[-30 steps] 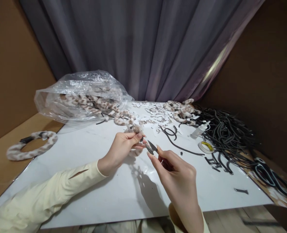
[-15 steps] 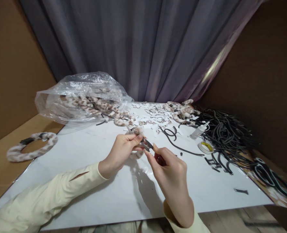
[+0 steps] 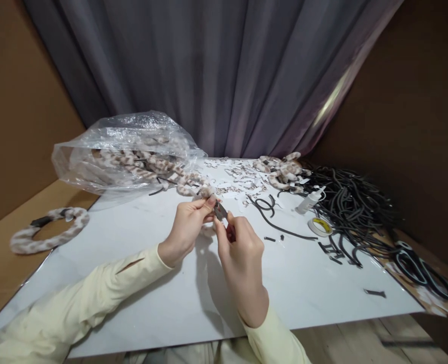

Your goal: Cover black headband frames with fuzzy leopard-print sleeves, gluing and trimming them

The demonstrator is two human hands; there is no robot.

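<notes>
Near the middle of the white table [image 3: 140,298], my left hand [image 3: 188,227] pinches a spotted furry piece [image 3: 207,192], part of which shows below the fingers. My right hand [image 3: 241,253] is closed on a small dark tool [image 3: 221,210], which looks like pliers or snips. The tool's tip meets the furry piece at my left fingertips. Fingers hide the exact contact. A short black tube piece [image 3: 269,238] lies to the right of my right hand.
A clear plastic bag [image 3: 133,131] of furry pieces stands back left, a furry ring [image 3: 51,244] at far left. On the right are black tubes [image 3: 353,202], a white bottle [image 3: 310,201], a tape roll [image 3: 320,227] and large scissors [image 3: 417,268].
My right hand has moved left and slightly up, bringing the dark tool closer to my left fingertips. The short black tube piece beside my right hand now shows.
</notes>
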